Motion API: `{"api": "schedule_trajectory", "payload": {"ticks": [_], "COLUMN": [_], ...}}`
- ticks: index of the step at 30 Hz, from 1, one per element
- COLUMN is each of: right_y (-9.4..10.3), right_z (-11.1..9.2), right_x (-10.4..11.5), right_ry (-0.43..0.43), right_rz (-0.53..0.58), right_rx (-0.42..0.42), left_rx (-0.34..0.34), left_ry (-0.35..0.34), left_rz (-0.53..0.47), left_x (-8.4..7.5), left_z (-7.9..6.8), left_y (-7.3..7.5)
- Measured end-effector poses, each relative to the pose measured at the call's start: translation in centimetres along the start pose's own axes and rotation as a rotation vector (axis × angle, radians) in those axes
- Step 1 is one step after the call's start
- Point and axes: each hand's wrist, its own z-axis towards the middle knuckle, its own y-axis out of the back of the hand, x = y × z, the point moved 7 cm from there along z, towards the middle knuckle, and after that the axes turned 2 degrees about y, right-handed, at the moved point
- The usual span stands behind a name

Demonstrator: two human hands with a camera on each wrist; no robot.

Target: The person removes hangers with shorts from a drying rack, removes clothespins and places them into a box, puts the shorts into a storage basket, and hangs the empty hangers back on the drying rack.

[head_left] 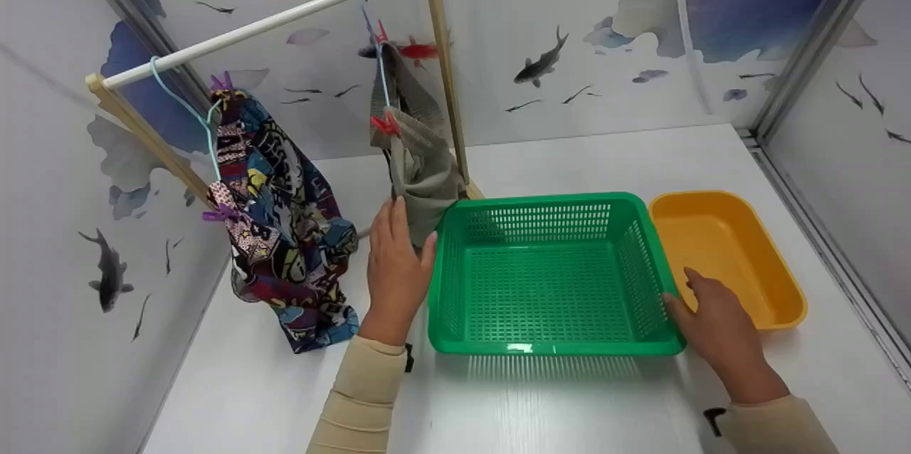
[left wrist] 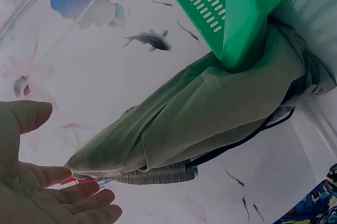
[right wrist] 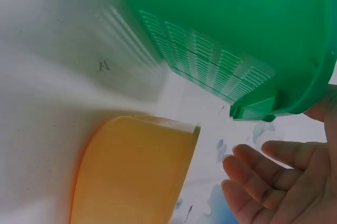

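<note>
A green plastic basket (head_left: 548, 349) with perforated walls stands between my hands, nothing lying in it. My left hand (head_left: 396, 269) is beside its left wall, fingers extended and apart from one another in the left wrist view, holding nothing. Just past those fingertips hang grey trousers or shorts (head_left: 427, 169) with a ribbed waistband (left wrist: 158, 175), clipped with red clothes pegs (head_left: 385, 124). At the basket's right rim is my right hand (head_left: 719, 329), its thumb by the rim. The other fingers, loosely bent, reach over an orange basin (head_left: 726, 247) without gripping it.
A wood-and-white clothes rack (head_left: 277, 20) stands at the left. From a pale blue hanger (head_left: 178, 94) on it hangs a multicoloured patterned garment (head_left: 285, 226) with purple pegs (head_left: 224, 213). Fish-printed wall panels (head_left: 541, 84) enclose the white table (head_left: 562, 418).
</note>
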Motion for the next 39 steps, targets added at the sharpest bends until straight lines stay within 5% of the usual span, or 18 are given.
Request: {"api": "schedule_trajectory", "payload": {"ticks": [24,39], "right_y": [-0.7,-1.1], "right_z": [0.3,0.6], "right_x": [-0.7,-1.0], "right_ry": [-0.037,-0.091], "right_rz": [0.041,0.107], "right_rx": [0.153,0.215], "left_rx": [0.102,0.103], "left_ry": [0.143,0.257], "left_rz": [-0.121,-0.238], "left_x": [1.2,1.6], "left_z": [5.3,8.3], "left_y": [1.4,2.3]}}
